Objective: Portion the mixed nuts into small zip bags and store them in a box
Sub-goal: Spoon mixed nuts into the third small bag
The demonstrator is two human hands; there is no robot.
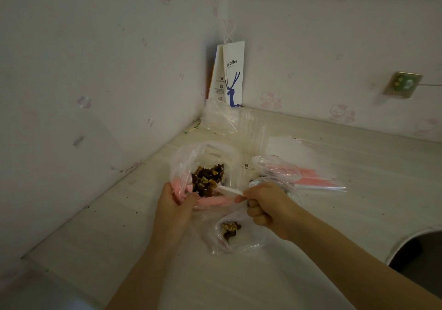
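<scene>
A large clear zip bag with a pink strip [189, 156] stands open on the table, with mixed nuts [207, 178] inside. My left hand [175, 204] grips its near rim at the pink strip. My right hand [265, 205] holds a white plastic spoon [228, 190] whose bowl reaches into the nuts. In front of the hands lies a small clear zip bag [239, 235] with a few nuts [230, 229] in it.
A stack of unused pink-strip zip bags [308, 175] lies to the right. Crumpled clear plastic [220, 118] and a white paper coffee bag [233, 75] sit in the wall corner. A wall socket [403, 85] is at right. The table edge curves at right [406, 235].
</scene>
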